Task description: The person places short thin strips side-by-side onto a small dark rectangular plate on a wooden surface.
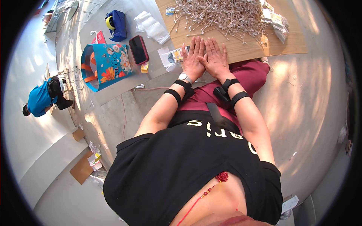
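Note:
Side by side at the near edge of the wooden tabletop (249, 54), my left hand (193, 62) and my right hand (217, 62) lie flat, palms down. Their fingers are stretched out, and the thumbs meet in the middle. Beyond the fingertips spreads a big loose pile of cotton swabs (222, 17). A small packet of cotton swabs (178, 55) lies beside my left hand, partly hidden by its fingers. To the right of the pile are clear bags with packed swabs (279, 26). Neither hand visibly holds anything.
On the grey surface at left are a phone (138, 50), a blue floral bag (109, 66), a blue tape dispenser (117, 26) and clear plastic bags (152, 28). A person in a blue shirt (39, 98) is farther left. Cardboard (82, 168) lies at lower left.

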A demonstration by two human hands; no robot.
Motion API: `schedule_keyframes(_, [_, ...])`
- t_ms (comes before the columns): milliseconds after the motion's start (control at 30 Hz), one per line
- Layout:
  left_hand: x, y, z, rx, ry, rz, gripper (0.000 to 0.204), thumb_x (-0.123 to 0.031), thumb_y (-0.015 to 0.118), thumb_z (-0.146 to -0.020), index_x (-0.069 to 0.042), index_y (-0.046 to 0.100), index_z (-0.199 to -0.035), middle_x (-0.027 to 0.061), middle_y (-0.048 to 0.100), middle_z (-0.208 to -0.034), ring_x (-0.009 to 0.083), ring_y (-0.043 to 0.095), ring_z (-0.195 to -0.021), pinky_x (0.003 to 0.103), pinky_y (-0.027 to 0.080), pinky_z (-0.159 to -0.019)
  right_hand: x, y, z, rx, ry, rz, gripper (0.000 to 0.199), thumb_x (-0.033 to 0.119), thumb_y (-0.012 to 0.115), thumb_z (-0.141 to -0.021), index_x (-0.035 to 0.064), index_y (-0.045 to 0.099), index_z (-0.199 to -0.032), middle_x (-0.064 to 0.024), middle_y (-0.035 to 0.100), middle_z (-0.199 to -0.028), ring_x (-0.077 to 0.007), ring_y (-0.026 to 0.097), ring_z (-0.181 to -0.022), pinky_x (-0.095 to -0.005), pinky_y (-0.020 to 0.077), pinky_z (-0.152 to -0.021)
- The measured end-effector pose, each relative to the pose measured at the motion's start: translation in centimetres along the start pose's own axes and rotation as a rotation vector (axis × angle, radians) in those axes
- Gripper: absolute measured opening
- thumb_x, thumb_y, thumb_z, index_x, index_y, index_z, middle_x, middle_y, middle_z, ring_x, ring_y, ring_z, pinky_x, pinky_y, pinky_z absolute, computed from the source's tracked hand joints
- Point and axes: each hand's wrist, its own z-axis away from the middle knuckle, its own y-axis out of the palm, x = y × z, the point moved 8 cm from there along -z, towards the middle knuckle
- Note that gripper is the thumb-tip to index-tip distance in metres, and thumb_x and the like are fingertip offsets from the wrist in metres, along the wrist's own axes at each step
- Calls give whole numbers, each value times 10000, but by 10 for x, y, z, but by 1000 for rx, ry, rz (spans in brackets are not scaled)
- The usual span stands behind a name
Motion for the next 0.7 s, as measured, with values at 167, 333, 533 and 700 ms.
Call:
schedule_keyframes(167, [0,1,0,-17,-16,10,694,-413,455,-1089,-112,286,-1692,81,190,-1789,259,83,-1665,612,-21,-1290,-1,1,1,-1,2,-23,958,789,245,-1029,116,224,-1710,-80,202,-1783,-208,66,-1663,-554,-55,-1312])
schedule_keyframes(333, [0,3,1,-3,-14,-28,682,-408,449,-1092,-123,289,-1691,77,188,-1790,254,90,-1664,612,-14,-1289,1,0,3,-41,35,-37,935,774,237,-1039,127,217,-1713,-75,169,-1792,-247,25,-1666,-563,-76,-1305])
schedule_keyframes(533, [0,7,1,1,-1,-122,687,-422,453,-1084,-137,296,-1689,69,176,-1793,255,76,-1665,626,-46,-1287,3,6,5,12,91,12,929,768,218,-1043,126,208,-1715,-65,156,-1795,-255,11,-1666,-574,-112,-1294])
schedule_keyframes(700, [5,0,0,-11,0,-82,732,-479,477,-1066,-128,307,-1686,83,186,-1789,277,69,-1665,627,-49,-1287,4,4,5,3,98,45,961,792,225,-1028,118,213,-1713,-60,158,-1795,-254,12,-1666,-573,-116,-1295])
